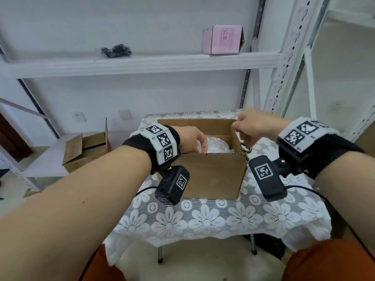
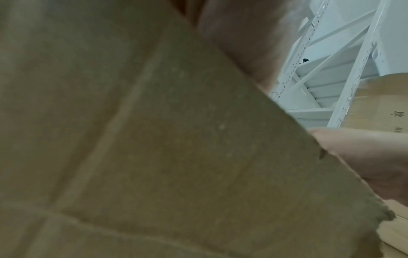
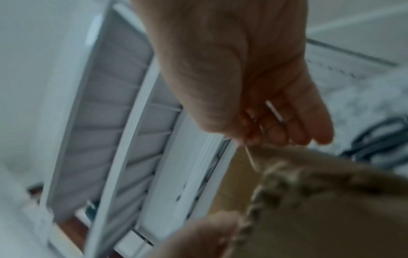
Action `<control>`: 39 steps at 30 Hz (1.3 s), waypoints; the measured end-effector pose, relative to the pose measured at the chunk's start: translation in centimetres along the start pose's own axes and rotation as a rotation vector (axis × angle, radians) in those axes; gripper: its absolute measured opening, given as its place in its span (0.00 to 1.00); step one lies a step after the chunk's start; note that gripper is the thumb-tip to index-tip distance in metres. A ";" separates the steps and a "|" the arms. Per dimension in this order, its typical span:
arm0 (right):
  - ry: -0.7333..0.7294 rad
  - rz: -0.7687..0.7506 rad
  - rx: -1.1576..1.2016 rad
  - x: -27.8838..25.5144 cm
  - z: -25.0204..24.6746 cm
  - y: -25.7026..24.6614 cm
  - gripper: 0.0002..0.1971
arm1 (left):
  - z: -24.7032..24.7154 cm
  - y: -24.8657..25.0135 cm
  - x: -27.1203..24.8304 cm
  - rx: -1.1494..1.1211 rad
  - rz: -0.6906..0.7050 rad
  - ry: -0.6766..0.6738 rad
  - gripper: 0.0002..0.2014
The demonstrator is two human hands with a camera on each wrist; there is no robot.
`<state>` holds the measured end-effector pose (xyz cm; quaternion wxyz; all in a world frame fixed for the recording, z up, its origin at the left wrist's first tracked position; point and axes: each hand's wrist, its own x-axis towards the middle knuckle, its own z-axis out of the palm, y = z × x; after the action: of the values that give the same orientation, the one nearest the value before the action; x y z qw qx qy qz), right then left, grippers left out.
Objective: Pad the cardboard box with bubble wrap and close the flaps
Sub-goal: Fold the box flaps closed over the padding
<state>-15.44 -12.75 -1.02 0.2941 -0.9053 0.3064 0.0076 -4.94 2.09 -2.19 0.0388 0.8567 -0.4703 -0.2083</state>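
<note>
On the lace-covered table (image 1: 223,218) in front of us stands the cardboard box (image 1: 213,175), its top open and bubble wrap (image 1: 215,145) already lying inside, pale and crumpled against the bottom. We judge the padding largely done, though how fully it lines the walls is hidden from us. Closing is what remains: the near flap (image 1: 211,159) and the far flap (image 1: 194,124) both stand upright. Our right hand (image 1: 253,126) has a grip on the top edge of the right side flap (image 1: 235,136), pinching the cardboard between thumb and fingers. Our left hand (image 1: 192,138) reaches over the left edge into the box; its fingers are hidden behind the cardboard, so whether its grip is released or grasping we cannot tell.

Behind us runs a white shelf (image 1: 142,63) carrying a pink carton (image 1: 223,39) and a black bundle (image 1: 116,50); a second open box (image 1: 85,151) sits on a lower shelf to the left. None of it obstructs the flaps.
</note>
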 end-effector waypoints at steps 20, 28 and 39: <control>-0.364 -0.190 0.021 -0.9 3.0 -2.8 0.18 | 0.2 -4.5 -1.1 -0.370 0.055 -0.024 0.17; -0.299 -0.213 -0.459 -0.5 5.9 -6.4 0.29 | -0.1 -4.2 -1.5 -0.302 0.000 0.212 0.11; -0.359 -0.221 -0.767 -1.5 6.5 -7.8 0.33 | 0.1 -8.2 -5.8 -0.583 -0.333 0.356 0.20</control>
<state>-11.17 -3.45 -1.95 -0.0160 -0.9607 0.1266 0.2464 -1.24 11.47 -2.57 0.3277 0.8972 -0.2313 -0.1848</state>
